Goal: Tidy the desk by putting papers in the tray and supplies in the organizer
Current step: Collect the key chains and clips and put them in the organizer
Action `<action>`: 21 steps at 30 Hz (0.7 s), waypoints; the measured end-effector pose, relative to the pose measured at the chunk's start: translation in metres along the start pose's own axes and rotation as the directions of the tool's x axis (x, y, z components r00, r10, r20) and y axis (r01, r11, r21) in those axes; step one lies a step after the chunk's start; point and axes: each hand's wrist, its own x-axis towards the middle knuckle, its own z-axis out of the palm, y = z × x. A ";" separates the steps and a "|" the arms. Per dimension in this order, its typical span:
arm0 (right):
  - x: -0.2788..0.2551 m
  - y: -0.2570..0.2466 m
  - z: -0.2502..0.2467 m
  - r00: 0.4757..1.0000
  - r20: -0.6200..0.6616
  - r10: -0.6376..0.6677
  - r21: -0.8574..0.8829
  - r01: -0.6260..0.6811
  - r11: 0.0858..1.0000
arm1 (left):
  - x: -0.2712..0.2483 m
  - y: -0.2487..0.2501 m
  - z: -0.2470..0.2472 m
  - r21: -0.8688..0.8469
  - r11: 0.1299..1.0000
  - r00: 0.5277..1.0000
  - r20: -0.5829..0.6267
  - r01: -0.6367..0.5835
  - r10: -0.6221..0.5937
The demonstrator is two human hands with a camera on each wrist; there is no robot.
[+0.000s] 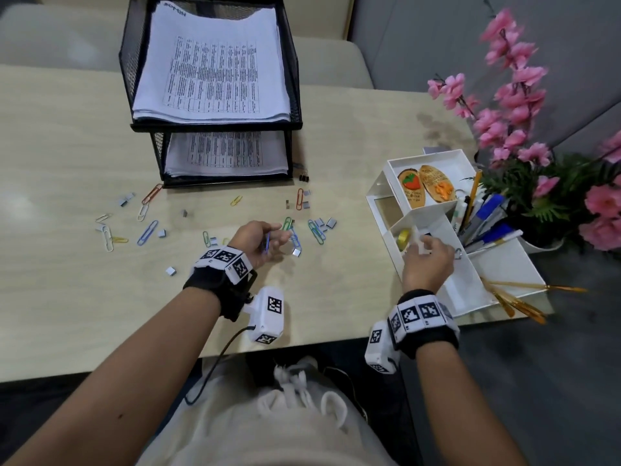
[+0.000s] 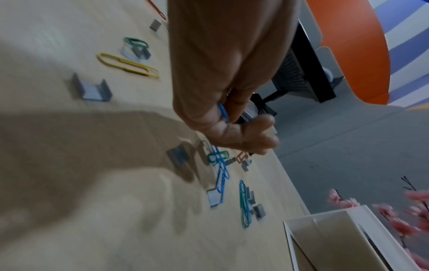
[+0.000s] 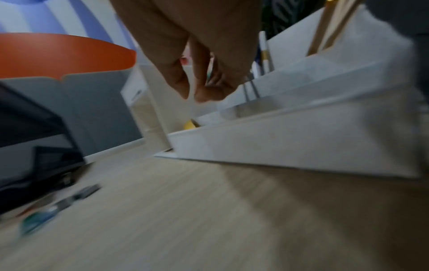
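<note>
Blue wire shows between my left hand [image 1: 260, 237] fingers [image 2: 253, 135]: a blue clip [image 2: 223, 112] sits pinched in the curled palm, above the desk [image 1: 67, 163]. More clips [image 1: 147, 232] and staple blocks [image 1: 170, 271] lie scattered on the desk beneath and to both sides. My right hand [image 1: 427, 260] hangs over the white organizer [image 1: 500, 270], fingertips [image 3: 206, 95] drawn together and pointing down above its compartment with the yellow tape [image 1: 404, 237]; I cannot tell whether they hold anything. Papers [image 1: 211, 65] lie in the black tray [image 1: 295, 92].

bare desk [image 1: 342, 290] between hands | organizer [image 1: 386, 260] wall blocks right | clips [image 1: 316, 230] scattered ahead
</note>
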 end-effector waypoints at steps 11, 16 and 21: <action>-0.055 -0.044 0.098 0.762 0.596 -0.253 -0.290 0.499 0.817 | -0.016 -0.015 -0.024 -0.225 0.974 1.000 -0.027 -0.016 0.011; -0.054 -0.045 0.101 0.771 0.598 -0.218 -0.348 0.495 0.796 | -0.016 -0.019 -0.033 -0.237 0.971 0.998 -0.063 -0.041 0.027; -0.055 -0.044 0.092 0.691 0.661 -0.291 -0.378 0.642 0.667 | -0.012 -0.017 -0.031 -0.283 0.958 0.998 -0.042 -0.053 0.043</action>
